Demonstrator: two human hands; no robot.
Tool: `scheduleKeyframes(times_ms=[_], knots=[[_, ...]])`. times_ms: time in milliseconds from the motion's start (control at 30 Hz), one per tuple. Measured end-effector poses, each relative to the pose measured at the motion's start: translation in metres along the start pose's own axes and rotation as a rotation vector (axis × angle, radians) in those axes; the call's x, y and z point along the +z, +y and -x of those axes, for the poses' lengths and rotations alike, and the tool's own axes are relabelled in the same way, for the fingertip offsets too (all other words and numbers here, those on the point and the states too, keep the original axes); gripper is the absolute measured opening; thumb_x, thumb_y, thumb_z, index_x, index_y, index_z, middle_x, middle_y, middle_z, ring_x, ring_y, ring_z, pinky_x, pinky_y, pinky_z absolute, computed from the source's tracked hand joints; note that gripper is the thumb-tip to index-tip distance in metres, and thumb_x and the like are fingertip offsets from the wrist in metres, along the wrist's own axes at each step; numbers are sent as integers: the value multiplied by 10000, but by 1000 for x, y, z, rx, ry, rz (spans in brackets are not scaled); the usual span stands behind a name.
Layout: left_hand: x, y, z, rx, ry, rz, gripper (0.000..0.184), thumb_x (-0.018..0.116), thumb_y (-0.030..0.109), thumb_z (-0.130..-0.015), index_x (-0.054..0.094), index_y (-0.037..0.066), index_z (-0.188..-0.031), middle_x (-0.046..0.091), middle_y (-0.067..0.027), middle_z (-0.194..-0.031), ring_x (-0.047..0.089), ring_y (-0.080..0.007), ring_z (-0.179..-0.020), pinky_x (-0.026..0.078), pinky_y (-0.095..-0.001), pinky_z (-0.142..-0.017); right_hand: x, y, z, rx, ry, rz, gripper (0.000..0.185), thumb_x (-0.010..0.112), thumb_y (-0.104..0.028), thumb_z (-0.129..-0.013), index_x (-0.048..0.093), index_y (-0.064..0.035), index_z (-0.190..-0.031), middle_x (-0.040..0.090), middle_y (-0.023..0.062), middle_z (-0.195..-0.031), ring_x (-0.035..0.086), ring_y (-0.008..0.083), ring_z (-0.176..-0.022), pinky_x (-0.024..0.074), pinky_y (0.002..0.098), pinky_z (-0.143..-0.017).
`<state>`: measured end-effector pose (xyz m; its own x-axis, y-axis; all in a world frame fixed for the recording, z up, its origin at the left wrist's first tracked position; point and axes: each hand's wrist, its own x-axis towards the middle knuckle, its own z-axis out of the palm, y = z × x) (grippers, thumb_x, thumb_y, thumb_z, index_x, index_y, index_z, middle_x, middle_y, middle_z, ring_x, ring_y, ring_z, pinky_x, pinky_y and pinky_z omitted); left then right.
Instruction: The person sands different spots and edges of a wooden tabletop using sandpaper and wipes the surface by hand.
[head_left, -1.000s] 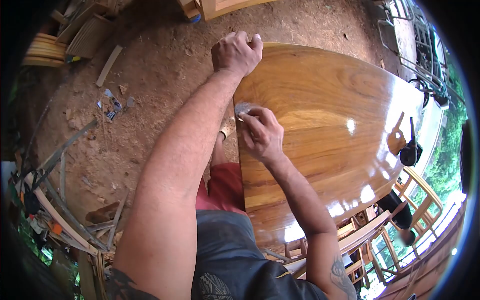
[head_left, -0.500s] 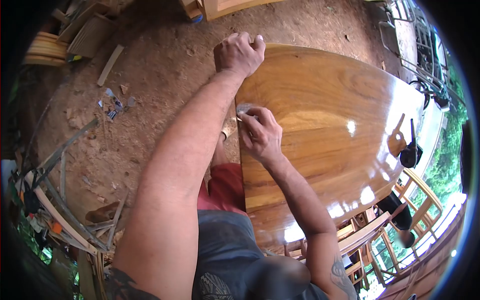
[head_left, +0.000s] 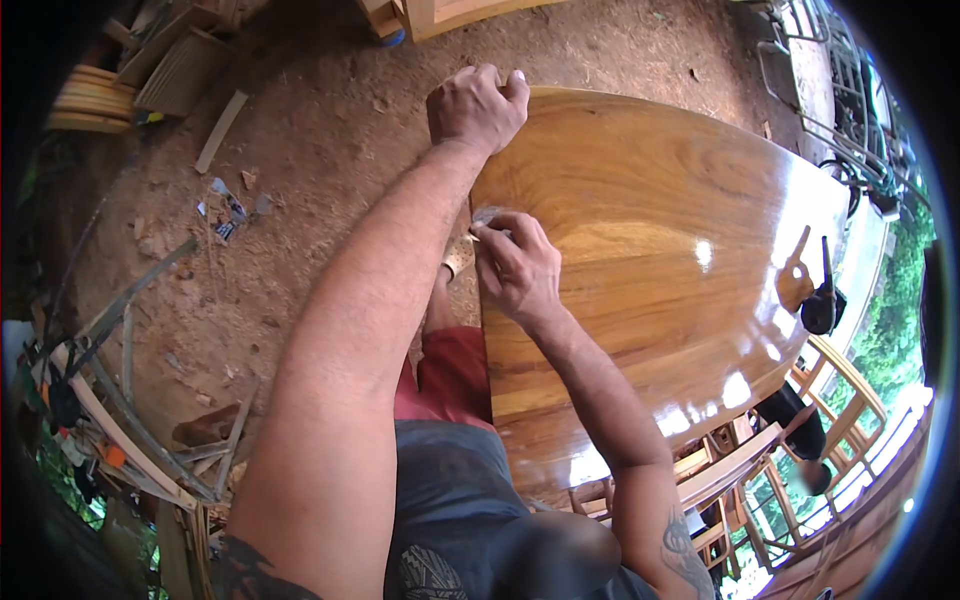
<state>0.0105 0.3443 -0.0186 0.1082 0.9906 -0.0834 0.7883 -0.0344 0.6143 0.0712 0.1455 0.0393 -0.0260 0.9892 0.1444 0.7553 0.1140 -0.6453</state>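
A glossy, varnished wooden tabletop (head_left: 640, 310) with a rounded far end fills the right half of the head view. At its far left corner is my left hand (head_left: 478, 108), a closed fist with the thumb on top. Whatever its curled fingers hold is hidden beneath them. My right hand (head_left: 520, 265) lies lower down at the left edge of the wood. Its thumb and fingers pinch a small greyish, fluffy wad (head_left: 487, 215) against the surface by that edge. The exact material of the wad is too small to tell.
Wood scraps and litter (head_left: 228, 208) lie on the dirt floor (head_left: 320, 130). Stacked boards (head_left: 95, 95) stand at upper left. A dark object (head_left: 820, 310) is at the tabletop's right side. Wooden chair frames (head_left: 840, 385) and another person (head_left: 795, 425) are at lower right.
My right hand has shifted very slightly left toward the edge, with the wad still in its fingers. My left hand stays at the corner.
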Motion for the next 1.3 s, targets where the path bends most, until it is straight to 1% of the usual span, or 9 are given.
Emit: scheduleKeyframes(times_ms=[233, 333, 467, 567, 700, 800, 867, 967, 1300], knots=[[1, 0, 1, -11, -21, -9, 472, 557, 521, -1034, 751, 120, -879, 784, -102, -935, 762, -330, -878, 605, -487, -797, 3, -2, -2, -29, 4, -60, 271, 765, -44, -808, 773, -94, -1074, 690, 97, -1038, 703, 292, -946, 599, 404, -736], [-1, -1, 0, 7, -25, -4, 467, 560, 518, -1034, 744, 122, -867, 781, -98, -927, 758, -324, -867, 600, -488, -786, -22, 10, 11, 264, 187, -146, 222, 709, -24, -880, 771, -91, -1081, 708, 120, -1060, 705, 267, -958, 604, 369, -792], [-2, 0, 1, 6, -29, 12, 458, 569, 511, -1031, 737, 123, -856, 773, -102, -909, 751, -327, -859, 591, -497, -783, -65, 93, 28, 361, 575, -5, 329, 646, -1, -957, 668, -61, -1281, 659, 158, -1264, 675, 303, -1105, 580, 415, -923], [-5, 1, 0, 4, -41, 29, 461, 572, 512, -1029, 730, 124, -838, 768, -106, -901, 745, -343, -853, 588, -503, -788, -81, 130, 43, 413, 517, 417, 386, 676, -65, -947, 610, -70, -1327, 627, 185, -1311, 650, 390, -1163, 549, 483, -988], [2, -7, 4, 69, 44, 76, 347, 613, 439, -1026, 748, 119, -1027, 751, -127, -1140, 711, -329, -1086, 560, -483, -939, -74, 138, 46, 336, 504, 443, 460, 700, -82, -903, 584, -87, -1349, 630, 190, -1306, 645, 414, -1166, 548, 499, -978], [-12, -3, 39, 487, 345, 67, 437, 669, 326, -992, 643, 60, -1338, 608, -224, -1411, 551, -433, -1333, 426, -571, -1137, -75, 140, 42, 342, 526, 459, 498, 697, -78, -888, 565, -97, -1368, 635, 189, -1295, 648, 416, -1161, 547, 507, -975], [-34, 15, 115, 671, 156, 174, 495, 685, 266, -965, 597, 53, -1403, 566, -257, -1471, 505, -480, -1389, 369, -602, -1190, -75, 139, 42, 350, 520, 453, 505, 692, -74, -887, 556, -99, -1373, 637, 189, -1289, 650, 419, -1155, 547, 512, -975], [-53, 21, 230, 758, -521, 311, 647, 681, 263, -935, 531, -27, -1494, 391, -286, -1673, 297, -474, -1601, 213, -585, -1325, -74, 141, 43, 356, 521, 469, 514, 685, -64, -881, 552, -101, -1376, 637, 191, -1287, 650, 420, -1156, 546, 513, -977], [-16, 9, 243, 754, -626, 69, 897, 682, 363, -941, 336, -55, -1656, 234, -235, -1776, 162, -380, -1670, 91, -529, -1363, -75, 137, 42, 366, 512, 443, 497, 671, -47, -884, 560, -99, -1365, 638, 186, -1288, 651, 424, -1154, 542, 514, -983]])
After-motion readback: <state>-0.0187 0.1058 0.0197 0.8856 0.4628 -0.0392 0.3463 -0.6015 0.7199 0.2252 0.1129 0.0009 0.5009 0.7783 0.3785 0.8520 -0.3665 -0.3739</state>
